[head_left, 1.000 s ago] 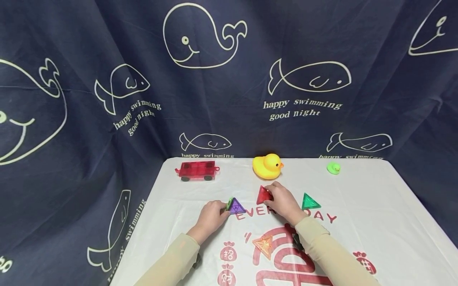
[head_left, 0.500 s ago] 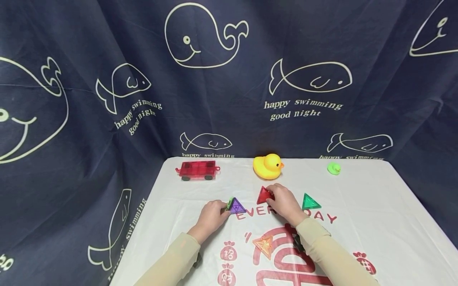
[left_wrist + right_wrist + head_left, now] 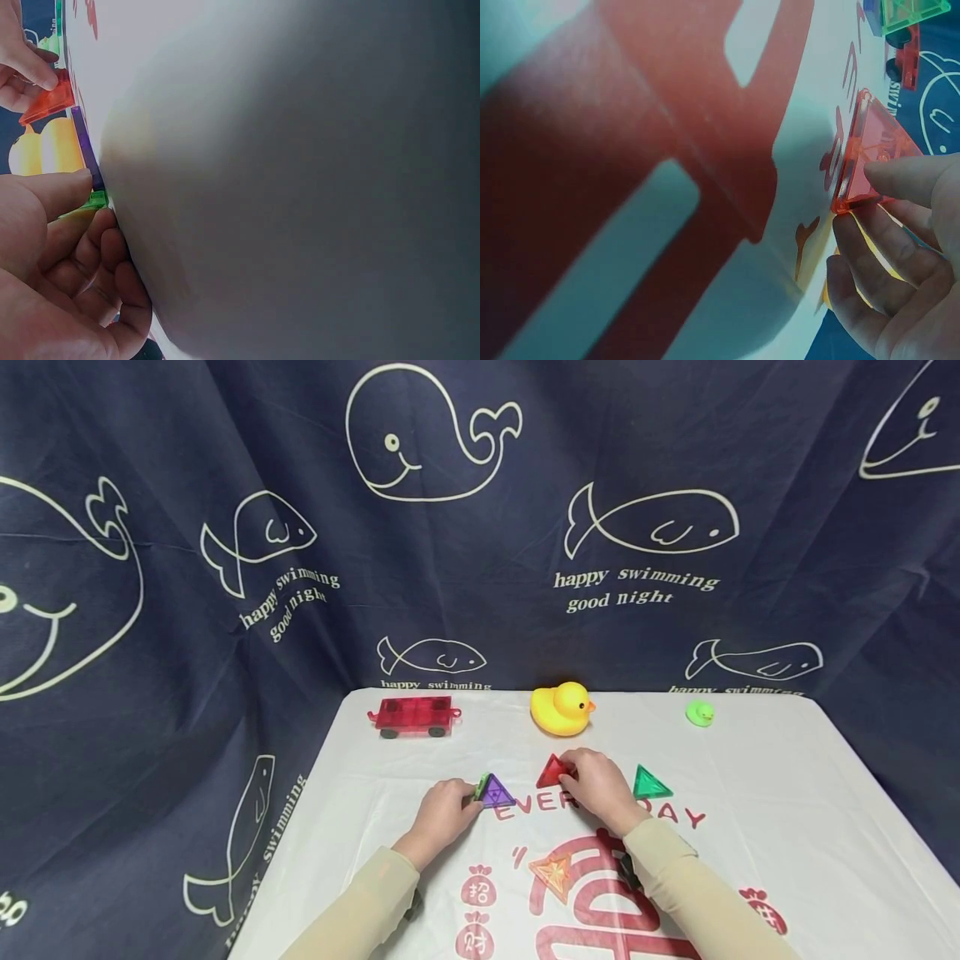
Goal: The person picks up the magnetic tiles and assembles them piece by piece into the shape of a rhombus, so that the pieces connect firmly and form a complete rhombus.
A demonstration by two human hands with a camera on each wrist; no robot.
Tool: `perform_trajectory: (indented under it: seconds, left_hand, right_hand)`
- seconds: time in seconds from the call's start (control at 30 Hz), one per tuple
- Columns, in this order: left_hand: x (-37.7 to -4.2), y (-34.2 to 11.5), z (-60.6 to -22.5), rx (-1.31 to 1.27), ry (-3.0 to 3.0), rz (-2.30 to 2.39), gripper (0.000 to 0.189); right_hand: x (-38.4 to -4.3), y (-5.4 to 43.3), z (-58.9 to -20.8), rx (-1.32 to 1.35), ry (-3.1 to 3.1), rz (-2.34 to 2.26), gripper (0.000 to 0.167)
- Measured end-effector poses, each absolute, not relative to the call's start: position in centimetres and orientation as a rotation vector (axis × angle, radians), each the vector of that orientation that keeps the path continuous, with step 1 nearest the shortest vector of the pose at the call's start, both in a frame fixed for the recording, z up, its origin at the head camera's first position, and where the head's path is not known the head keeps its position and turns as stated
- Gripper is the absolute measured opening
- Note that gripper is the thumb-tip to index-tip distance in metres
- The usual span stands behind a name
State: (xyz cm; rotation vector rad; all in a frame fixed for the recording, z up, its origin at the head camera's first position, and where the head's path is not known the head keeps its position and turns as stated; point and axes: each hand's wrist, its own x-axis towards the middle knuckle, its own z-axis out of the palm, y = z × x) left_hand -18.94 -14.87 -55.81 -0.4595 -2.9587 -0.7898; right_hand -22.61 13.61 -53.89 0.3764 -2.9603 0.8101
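My left hand (image 3: 442, 817) pinches a light green tile (image 3: 97, 198) between thumb and fingers, most of it hidden by the hand. Against that green tile sits a purple triangular tile (image 3: 497, 794); in the left wrist view it shows as a thin strip along the tabletop. My right hand (image 3: 600, 785) holds a clear red triangular magnetic tile (image 3: 876, 150), thumb on its face and fingers behind. The red tile stands on edge close over the printed cloth, to the right of the purple one and apart from it.
A dark green triangular tile (image 3: 649, 784) lies right of my right hand, and an orange one (image 3: 555, 875) lies nearer me. Along the back stand a red wheeled cart (image 3: 414, 717), a yellow duck (image 3: 561, 710) and a small green duck (image 3: 701, 713), before a navy curtain (image 3: 465, 568).
The red tile has tilted a little, its top corner coming lower, and my right hand has shifted slightly right with it. My left hand and the green and purple tiles stay in place.
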Motion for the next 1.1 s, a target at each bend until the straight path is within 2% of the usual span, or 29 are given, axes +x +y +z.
perform_trajectory:
  seconds: [0.3,0.67,0.9,1.1]
  left_hand:
    - [-18.9,-14.9,-55.7,-0.454,-2.964,-0.800,0.019]
    - [-19.0,-15.0,-55.8,-0.456,-2.958,-0.769,0.018]
    - [-19.0,-15.0,-55.7,-0.475,-2.943,-0.784,0.019]
    - [-19.1,-15.0,-55.8,-0.475,-2.946,-0.778,0.018]
  right_hand:
    - [-22.3,13.0,-53.9,0.374,-2.975,0.863,0.020]
    - [-21.7,11.6,-54.0,0.434,-2.940,0.843,0.015]
    - [-21.5,10.5,-54.2,0.482,-2.905,0.794,0.022]
    - [-21.2,9.6,-54.0,0.501,-2.893,0.827,0.014]
